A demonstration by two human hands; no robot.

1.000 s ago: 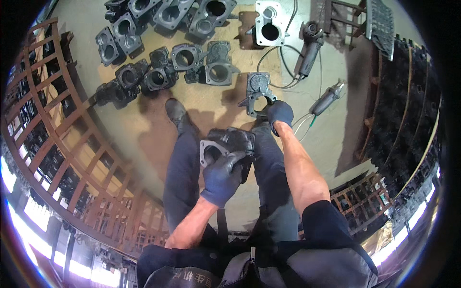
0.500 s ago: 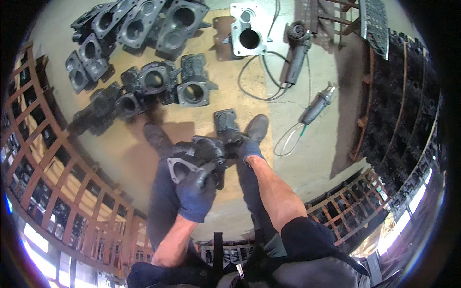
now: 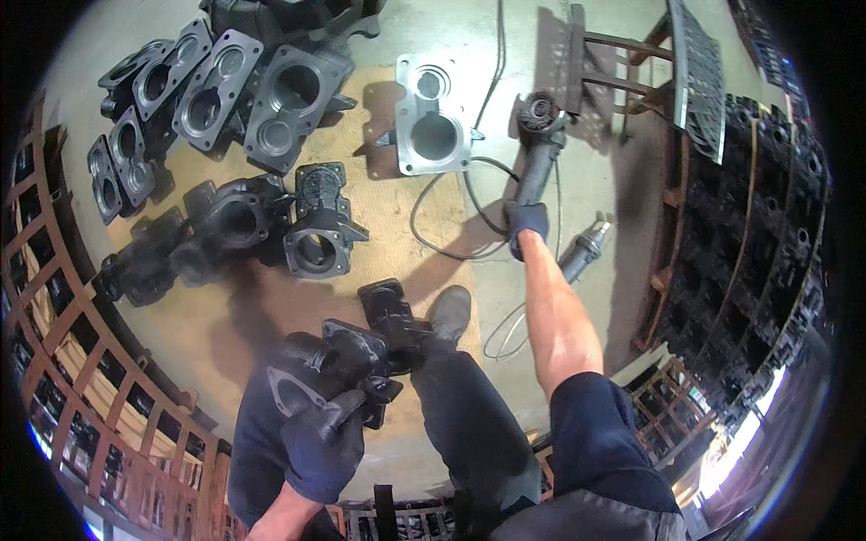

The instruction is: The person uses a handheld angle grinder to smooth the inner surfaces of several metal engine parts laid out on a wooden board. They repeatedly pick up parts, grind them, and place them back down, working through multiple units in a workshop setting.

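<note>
My gloved left hand (image 3: 327, 446) grips a black cast-metal housing (image 3: 347, 354) by its bare-metal triangular flange, above my legs. Close to my right shoe, another black casting (image 3: 388, 311) rests against it or just beside it; the exact contact is unclear. Reaching far forward, my gloved right hand (image 3: 527, 225) closes round the rear end of an angle grinder (image 3: 539, 169) that lies on the floor with a round wire brush at its head. To the right of that hand lies a second, slimmer power tool (image 3: 585, 251), partly behind my forearm.
Large flanged castings (image 3: 212, 95) stand in rows at the left. A pale machined housing (image 3: 433, 135) stands at the middle back, beside looping black cable (image 3: 442, 248). Rusty metal crates (image 3: 54, 298) flank both sides; a perforated metal step (image 3: 699, 81) stands far right.
My right hand has left the casting near my shoe and moved forward and right onto the angle grinder. The left hand keeps hold of the housing. The view has shifted.
</note>
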